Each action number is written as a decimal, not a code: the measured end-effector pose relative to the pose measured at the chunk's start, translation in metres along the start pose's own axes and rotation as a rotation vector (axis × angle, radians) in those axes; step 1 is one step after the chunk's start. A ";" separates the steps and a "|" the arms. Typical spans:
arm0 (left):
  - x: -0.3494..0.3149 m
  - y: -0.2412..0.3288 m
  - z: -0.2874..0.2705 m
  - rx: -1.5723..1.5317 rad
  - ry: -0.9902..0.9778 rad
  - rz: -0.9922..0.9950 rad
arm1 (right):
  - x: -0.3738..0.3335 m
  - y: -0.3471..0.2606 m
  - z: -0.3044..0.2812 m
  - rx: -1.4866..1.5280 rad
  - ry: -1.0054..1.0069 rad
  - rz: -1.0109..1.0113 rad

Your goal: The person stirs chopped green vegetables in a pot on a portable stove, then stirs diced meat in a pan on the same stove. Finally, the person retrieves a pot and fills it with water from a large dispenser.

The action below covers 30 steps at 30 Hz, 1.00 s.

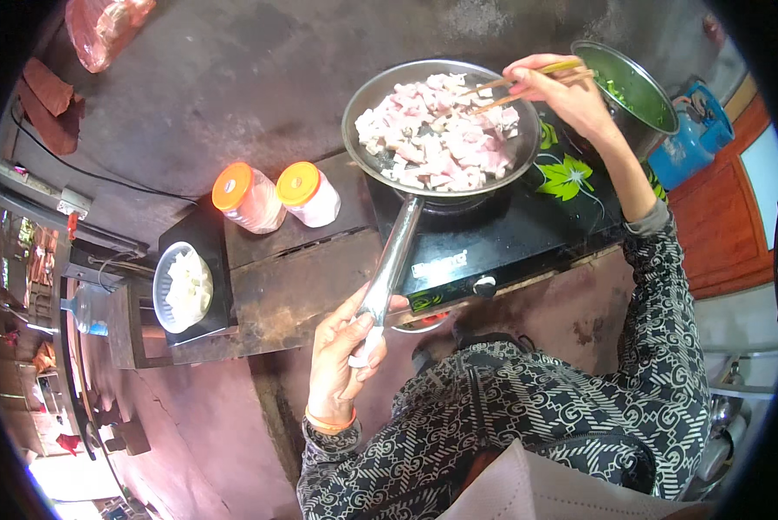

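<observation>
My left hand is wrapped round the metal handle of a frying pan, near the handle's end. The pan sits on a black gas stove with green leaf prints. Pale pink pieces of raw-looking meat cover most of the pan's bottom. My right hand grips a pair of chopsticks above the pan's right rim, their tips among the meat. Just right of that hand stands a deep pot with chopped greens inside.
Two jars with orange lids, one beside the other, stand left of the pan on a wooden table. Farther left, a white bowl holds white pieces. A blue gas cylinder is behind the pot at right. A black cable runs along the wall.
</observation>
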<state>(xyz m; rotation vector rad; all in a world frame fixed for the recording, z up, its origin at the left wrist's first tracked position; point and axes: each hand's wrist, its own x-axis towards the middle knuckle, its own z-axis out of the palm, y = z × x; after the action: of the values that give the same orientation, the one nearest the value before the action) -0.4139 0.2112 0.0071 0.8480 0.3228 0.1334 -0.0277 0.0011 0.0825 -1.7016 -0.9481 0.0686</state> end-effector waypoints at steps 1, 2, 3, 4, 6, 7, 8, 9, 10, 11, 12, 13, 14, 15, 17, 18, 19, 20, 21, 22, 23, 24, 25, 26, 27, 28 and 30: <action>0.001 0.002 0.002 -0.045 0.007 -0.037 | 0.004 -0.010 0.000 0.003 0.024 -0.018; 0.005 0.005 0.006 -0.091 0.014 -0.074 | 0.008 -0.015 0.002 0.006 0.047 -0.035; 0.008 0.006 0.008 -0.129 0.013 -0.123 | 0.020 0.003 0.003 0.054 0.004 -0.129; 0.013 0.007 0.004 -0.186 -0.023 -0.154 | 0.039 0.032 0.002 -0.077 0.033 -0.172; 0.019 0.009 -0.001 -0.313 -0.056 -0.219 | 0.061 0.064 0.029 0.052 0.097 -0.019; 0.020 0.008 -0.004 -0.309 -0.104 -0.225 | 0.065 0.074 0.036 0.097 0.055 -0.034; 0.020 0.005 -0.008 -0.303 -0.146 -0.227 | 0.070 0.077 0.043 0.149 0.008 -0.052; 0.017 0.004 -0.013 -0.307 -0.169 -0.210 | 0.075 0.064 0.059 0.082 0.002 0.020; 0.017 0.004 -0.014 -0.281 -0.175 -0.209 | 0.073 0.058 0.064 0.073 -0.055 -0.012; 0.019 0.005 -0.013 -0.255 -0.184 -0.209 | 0.070 0.052 0.068 0.064 -0.110 -0.043; 0.019 0.005 -0.014 -0.228 -0.192 -0.210 | 0.064 0.044 0.072 0.055 -0.165 -0.074; 0.016 0.004 -0.016 -0.229 -0.174 -0.195 | 0.054 0.020 0.082 0.075 -0.257 -0.072; 0.015 0.004 -0.015 -0.226 -0.170 -0.191 | 0.045 0.008 0.080 0.051 -0.289 -0.086; 0.016 0.003 -0.015 -0.221 -0.178 -0.198 | 0.033 0.001 0.071 0.018 -0.308 -0.094; 0.018 0.004 -0.012 -0.225 -0.169 -0.194 | 0.008 -0.010 0.056 -0.197 -0.295 -0.166; 0.018 0.004 -0.009 -0.227 -0.165 -0.192 | -0.002 -0.017 0.043 -0.126 -0.287 -0.114; 0.019 0.003 -0.009 -0.225 -0.172 -0.193 | -0.009 -0.025 0.031 -0.055 -0.283 -0.065; 0.020 0.003 -0.009 -0.224 -0.179 -0.193 | -0.015 -0.036 0.021 0.018 -0.279 -0.017; 0.021 0.000 -0.011 -0.223 -0.184 -0.176 | -0.022 -0.052 0.015 -0.046 -0.222 -0.024; 0.020 -0.002 -0.015 -0.236 -0.188 -0.181 | -0.028 -0.067 0.013 -0.102 -0.168 -0.027; 0.018 -0.004 -0.020 -0.248 -0.188 -0.182 | -0.031 -0.074 0.016 -0.051 -0.190 -0.126; 0.014 -0.004 -0.023 -0.262 -0.181 -0.174 | -0.035 -0.076 0.023 -0.064 -0.240 -0.134; 0.009 -0.004 -0.023 -0.251 -0.173 -0.175 | -0.036 -0.078 0.032 -0.072 -0.306 -0.157; 0.006 -0.005 -0.019 -0.242 -0.157 -0.170 | -0.038 -0.078 0.042 -0.074 -0.380 -0.187; 0.006 -0.003 -0.017 -0.227 -0.150 -0.141 | -0.045 -0.073 0.050 -0.168 -0.427 -0.257; 0.008 -0.003 -0.015 -0.200 -0.135 -0.138 | -0.051 -0.057 0.059 -0.253 -0.477 -0.351; 0.011 -0.006 -0.021 -0.283 -0.218 -0.161 | -0.055 -0.027 0.084 -0.375 -0.432 -0.462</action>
<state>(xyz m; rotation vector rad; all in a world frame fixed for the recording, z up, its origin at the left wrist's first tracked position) -0.4102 0.2246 -0.0131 0.5477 0.1613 -0.0626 -0.1213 0.0347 0.0513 -1.7938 -1.7471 -0.0555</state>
